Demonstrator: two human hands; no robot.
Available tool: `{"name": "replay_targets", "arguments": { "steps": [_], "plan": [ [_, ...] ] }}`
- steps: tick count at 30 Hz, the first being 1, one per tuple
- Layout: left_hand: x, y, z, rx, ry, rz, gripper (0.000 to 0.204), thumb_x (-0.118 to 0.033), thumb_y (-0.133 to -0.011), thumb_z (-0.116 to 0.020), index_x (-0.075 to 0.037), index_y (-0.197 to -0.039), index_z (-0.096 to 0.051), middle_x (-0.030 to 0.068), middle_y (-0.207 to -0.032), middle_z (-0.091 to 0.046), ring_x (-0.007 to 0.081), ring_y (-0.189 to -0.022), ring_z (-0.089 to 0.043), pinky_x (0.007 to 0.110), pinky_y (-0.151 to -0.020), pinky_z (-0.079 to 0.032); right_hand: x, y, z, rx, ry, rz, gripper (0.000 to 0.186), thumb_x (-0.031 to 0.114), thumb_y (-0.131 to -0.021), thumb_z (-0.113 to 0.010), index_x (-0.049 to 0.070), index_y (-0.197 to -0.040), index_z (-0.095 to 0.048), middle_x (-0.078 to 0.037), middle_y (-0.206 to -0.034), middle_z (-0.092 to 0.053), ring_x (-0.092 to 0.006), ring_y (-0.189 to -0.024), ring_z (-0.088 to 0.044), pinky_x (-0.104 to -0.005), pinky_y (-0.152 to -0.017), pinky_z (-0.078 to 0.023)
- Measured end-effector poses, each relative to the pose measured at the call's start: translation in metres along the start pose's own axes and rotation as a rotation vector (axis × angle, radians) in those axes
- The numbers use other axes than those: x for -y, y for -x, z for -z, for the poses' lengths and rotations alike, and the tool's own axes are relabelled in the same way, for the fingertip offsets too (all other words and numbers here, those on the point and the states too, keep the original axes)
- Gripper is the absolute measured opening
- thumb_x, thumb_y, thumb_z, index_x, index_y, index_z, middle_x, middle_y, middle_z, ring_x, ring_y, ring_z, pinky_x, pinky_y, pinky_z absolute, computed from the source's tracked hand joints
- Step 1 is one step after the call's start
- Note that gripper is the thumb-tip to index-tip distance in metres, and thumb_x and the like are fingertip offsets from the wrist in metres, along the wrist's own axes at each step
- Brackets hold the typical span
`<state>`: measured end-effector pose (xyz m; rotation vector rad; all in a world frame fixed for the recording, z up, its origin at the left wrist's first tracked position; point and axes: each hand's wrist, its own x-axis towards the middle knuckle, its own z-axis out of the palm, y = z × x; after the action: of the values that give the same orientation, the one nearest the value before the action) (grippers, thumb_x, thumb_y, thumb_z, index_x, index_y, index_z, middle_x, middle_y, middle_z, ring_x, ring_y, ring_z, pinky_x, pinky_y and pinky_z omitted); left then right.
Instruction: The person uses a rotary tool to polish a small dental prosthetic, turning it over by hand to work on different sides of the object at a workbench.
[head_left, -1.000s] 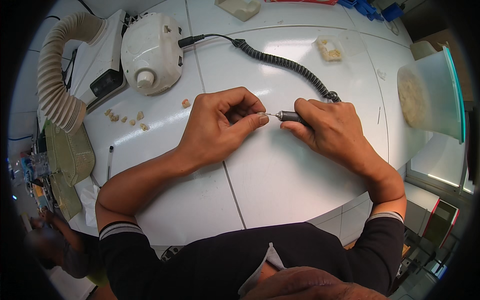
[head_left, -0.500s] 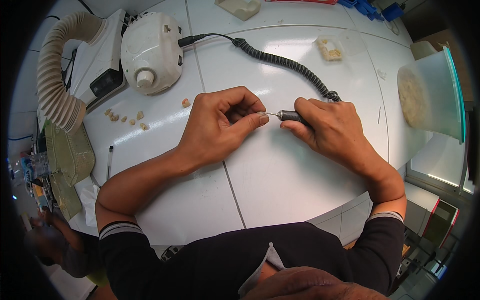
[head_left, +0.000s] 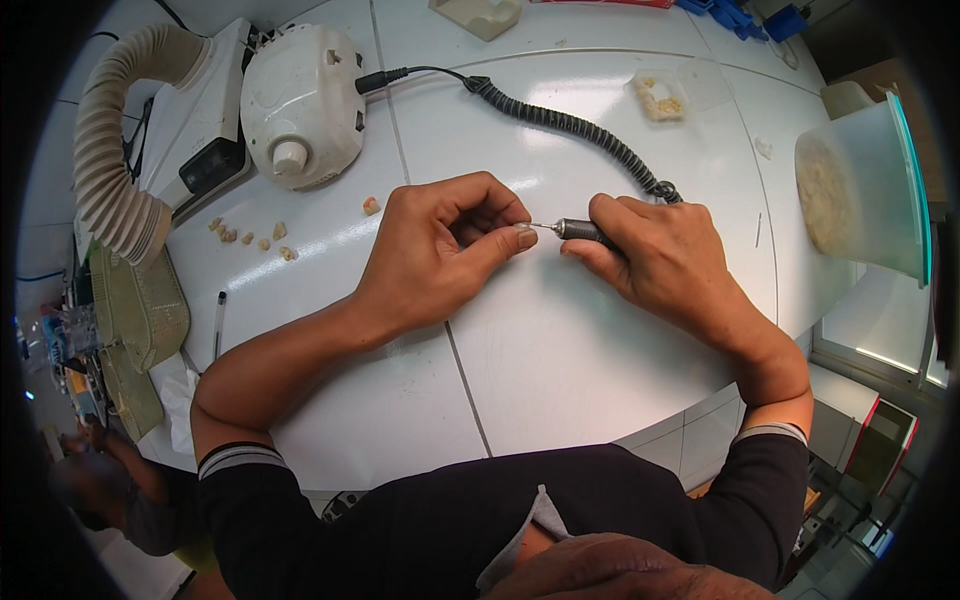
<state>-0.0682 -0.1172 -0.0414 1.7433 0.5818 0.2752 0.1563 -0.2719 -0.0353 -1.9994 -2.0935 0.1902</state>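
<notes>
My right hand (head_left: 665, 255) grips the dark body of a rotary handpiece (head_left: 585, 232), its thin metal bur pointing left. Thumb and fingers of my left hand (head_left: 440, 245) are pinched together at the bur's tip. What they hold is mostly hidden and too small to name; a pale speck shows at the fingertips. A coiled black cord (head_left: 570, 122) runs from beside my right hand to a white control unit (head_left: 300, 110) with a knob. Several small yellowish tooth-like pieces (head_left: 279, 231) lie left of my left hand, and one pinkish-tipped piece (head_left: 371, 206) lies closer to it.
A ribbed beige hose (head_left: 100, 140) arches at the far left, above green baskets (head_left: 140, 310). A pen (head_left: 219, 325) lies by my left forearm. Farther right are a small clear box (head_left: 660, 103) of pieces and a large translucent tub (head_left: 870, 190). Another person (head_left: 130, 490) is at lower left.
</notes>
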Motion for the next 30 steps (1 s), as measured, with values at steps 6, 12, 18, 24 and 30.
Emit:
{"name": "replay_targets", "arguments": {
  "steps": [6,12,18,24,30],
  "plan": [
    [0.000,0.001,0.001,-0.005,-0.009,-0.009,0.012,-0.006,-0.100,-0.084,0.001,-0.107,-0.078,0.0037,-0.095,-0.078,0.0063,-0.084,-0.071,0.022,-0.076,-0.056,0.001,0.000,0.000,0.004,-0.004,-0.001,0.051,0.056,-0.106,-0.071,0.009,-0.088,-0.061,-0.006,-0.069,-0.068,-0.0306,-0.050,-0.064,-0.0424,-0.046,-0.048],
    [0.004,0.001,0.003,-0.005,0.031,0.028,0.011,-0.003,-0.101,-0.081,0.003,-0.109,-0.077,0.0068,-0.101,-0.080,0.0095,-0.093,-0.076,0.025,-0.084,-0.060,-0.010,-0.002,0.000,-0.106,-0.160,-0.039,0.051,0.054,-0.107,-0.071,0.008,-0.087,-0.062,-0.009,-0.065,-0.065,-0.0361,-0.055,-0.064,-0.0457,-0.051,-0.049],
    [0.008,-0.001,0.004,-0.013,0.142,0.025,0.013,0.000,-0.103,-0.076,0.004,-0.114,-0.074,0.0098,-0.108,-0.080,0.0129,-0.098,-0.078,0.027,-0.090,-0.063,-0.006,-0.009,0.007,-0.030,-0.245,-0.193,0.048,0.050,-0.110,-0.068,0.008,-0.087,-0.067,-0.013,-0.059,-0.060,-0.0390,-0.057,-0.062,-0.0486,-0.056,-0.048],
    [0.011,-0.002,0.005,-0.005,0.262,0.007,0.009,-0.002,-0.104,-0.077,0.001,-0.109,-0.071,0.0123,-0.115,-0.080,0.0157,-0.103,-0.079,0.030,-0.091,-0.065,-0.004,-0.014,0.017,0.033,-0.316,-0.288,0.048,0.051,-0.111,-0.065,0.008,-0.093,-0.074,-0.014,-0.063,-0.064,-0.0381,-0.060,-0.064,-0.0484,-0.059,-0.049],
    [0.015,-0.003,0.003,-0.020,0.236,-0.021,0.013,-0.004,-0.101,-0.082,-0.002,-0.103,-0.070,0.0127,-0.119,-0.079,0.0154,-0.103,-0.078,0.029,-0.088,-0.065,-0.004,-0.030,0.022,0.082,-0.385,-0.347,0.055,0.054,-0.112,-0.061,0.003,-0.097,-0.077,-0.019,-0.069,-0.068,-0.0386,-0.068,-0.067,-0.0498,-0.067,-0.051]
  ]
}}
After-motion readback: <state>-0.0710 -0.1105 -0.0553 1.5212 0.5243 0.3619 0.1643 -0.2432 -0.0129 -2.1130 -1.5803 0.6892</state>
